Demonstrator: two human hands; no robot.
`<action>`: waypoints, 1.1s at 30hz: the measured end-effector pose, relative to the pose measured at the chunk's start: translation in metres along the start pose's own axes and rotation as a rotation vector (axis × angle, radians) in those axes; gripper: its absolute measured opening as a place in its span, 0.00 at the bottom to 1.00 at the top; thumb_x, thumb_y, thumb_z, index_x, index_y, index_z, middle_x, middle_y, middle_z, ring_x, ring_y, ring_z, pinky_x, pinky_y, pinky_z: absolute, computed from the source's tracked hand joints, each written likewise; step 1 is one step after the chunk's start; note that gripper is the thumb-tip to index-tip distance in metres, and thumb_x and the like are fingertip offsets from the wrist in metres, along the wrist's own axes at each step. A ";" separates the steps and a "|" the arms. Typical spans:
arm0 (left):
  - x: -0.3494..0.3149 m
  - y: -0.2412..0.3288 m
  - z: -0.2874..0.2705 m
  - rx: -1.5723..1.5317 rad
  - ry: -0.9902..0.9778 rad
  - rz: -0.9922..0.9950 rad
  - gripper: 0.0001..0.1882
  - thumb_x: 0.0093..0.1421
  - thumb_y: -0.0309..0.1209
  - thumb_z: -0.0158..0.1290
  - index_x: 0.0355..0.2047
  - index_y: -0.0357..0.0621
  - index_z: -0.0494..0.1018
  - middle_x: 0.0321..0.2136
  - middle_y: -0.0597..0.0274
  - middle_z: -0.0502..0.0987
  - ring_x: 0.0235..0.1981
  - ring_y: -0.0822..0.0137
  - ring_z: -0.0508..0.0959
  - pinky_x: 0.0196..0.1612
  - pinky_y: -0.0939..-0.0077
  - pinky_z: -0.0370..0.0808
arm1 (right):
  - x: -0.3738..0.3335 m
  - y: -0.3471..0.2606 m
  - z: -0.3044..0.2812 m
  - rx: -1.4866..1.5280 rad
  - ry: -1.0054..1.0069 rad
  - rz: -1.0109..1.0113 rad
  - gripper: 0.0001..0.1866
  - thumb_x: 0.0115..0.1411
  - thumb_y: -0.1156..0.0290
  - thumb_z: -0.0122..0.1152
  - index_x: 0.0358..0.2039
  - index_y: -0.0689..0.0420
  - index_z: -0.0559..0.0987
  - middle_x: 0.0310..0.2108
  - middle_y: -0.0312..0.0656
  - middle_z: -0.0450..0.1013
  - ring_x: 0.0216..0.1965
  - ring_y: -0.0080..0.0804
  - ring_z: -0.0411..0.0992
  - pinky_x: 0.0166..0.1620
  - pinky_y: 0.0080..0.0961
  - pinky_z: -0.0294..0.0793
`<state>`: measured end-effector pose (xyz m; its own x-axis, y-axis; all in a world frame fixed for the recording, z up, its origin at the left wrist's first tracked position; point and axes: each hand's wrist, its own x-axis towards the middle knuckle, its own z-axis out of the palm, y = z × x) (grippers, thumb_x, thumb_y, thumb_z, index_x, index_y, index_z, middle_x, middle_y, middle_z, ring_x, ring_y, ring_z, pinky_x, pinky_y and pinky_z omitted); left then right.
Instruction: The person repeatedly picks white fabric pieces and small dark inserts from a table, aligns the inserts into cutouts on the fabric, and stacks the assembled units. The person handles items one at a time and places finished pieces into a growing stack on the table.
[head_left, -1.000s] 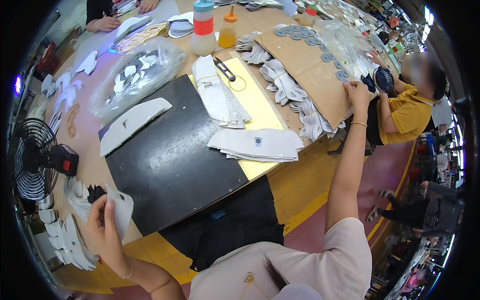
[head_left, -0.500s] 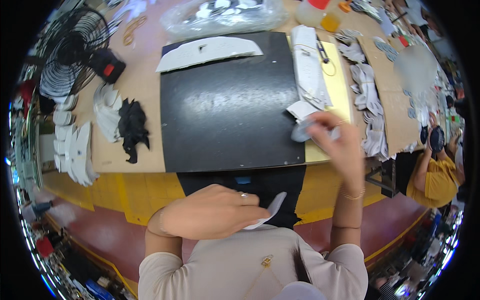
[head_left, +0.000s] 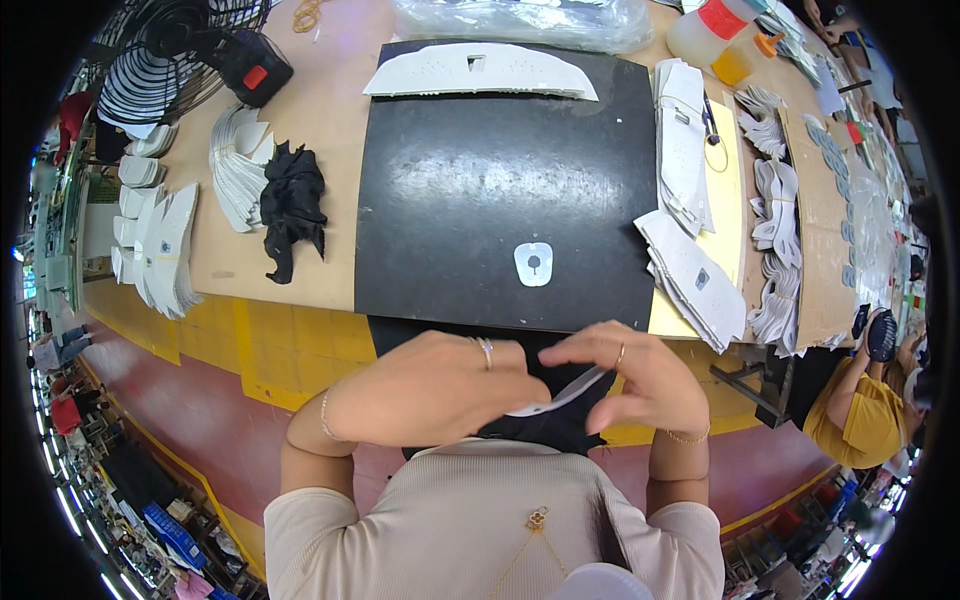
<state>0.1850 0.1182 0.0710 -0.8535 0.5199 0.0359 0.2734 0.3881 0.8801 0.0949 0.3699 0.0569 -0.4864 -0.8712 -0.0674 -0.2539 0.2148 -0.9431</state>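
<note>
Just past the table's front edge, my left hand pinches a curved white cut piece close to my body. My right hand is at the other end of that piece, thumb and fingers spread around it; whether they touch it I cannot tell. On the black mat lies a small pale rounded patch with a dark mark in its middle. Right of the mat, a fanned stack of white perforated pieces overhangs the table edge. A wide arched white stack sits at the mat's far edge.
A black wire fan and a black cloth are at left, with white stacks. Banded white bundles lie at right near a cardboard sheet. Bottles stand far right. A person in yellow is beyond.
My right hand has moved from the mat's right edge back toward my left hand. The small pale patch now rests on the mat. My left hand still holds the white piece; the view has shifted.
</note>
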 end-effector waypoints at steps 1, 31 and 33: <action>0.002 -0.002 -0.003 -0.044 0.056 -0.029 0.11 0.61 0.28 0.60 0.44 0.43 0.82 0.32 0.59 0.81 0.30 0.57 0.80 0.32 0.67 0.76 | -0.005 -0.002 0.000 0.008 -0.049 0.045 0.16 0.59 0.62 0.71 0.43 0.57 0.83 0.41 0.43 0.80 0.45 0.44 0.78 0.53 0.38 0.71; 0.022 -0.045 0.028 0.185 0.531 -0.479 0.11 0.60 0.35 0.64 0.41 0.46 0.78 0.39 0.62 0.74 0.34 0.57 0.82 0.37 0.64 0.78 | 0.051 0.032 0.004 -0.415 0.374 0.112 0.14 0.51 0.76 0.75 0.36 0.58 0.78 0.32 0.41 0.74 0.35 0.41 0.73 0.40 0.33 0.70; 0.023 -0.044 0.027 0.181 0.526 -0.480 0.11 0.60 0.35 0.64 0.41 0.46 0.78 0.39 0.62 0.74 0.33 0.57 0.82 0.37 0.64 0.78 | 0.051 0.031 0.004 -0.412 0.380 0.119 0.14 0.51 0.76 0.75 0.35 0.58 0.78 0.32 0.41 0.74 0.33 0.40 0.72 0.38 0.32 0.70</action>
<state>0.1652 0.1336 0.0200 -0.9852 -0.1556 -0.0714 -0.1541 0.6248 0.7654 0.0659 0.3304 0.0226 -0.7787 -0.6268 0.0282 -0.4469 0.5225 -0.7261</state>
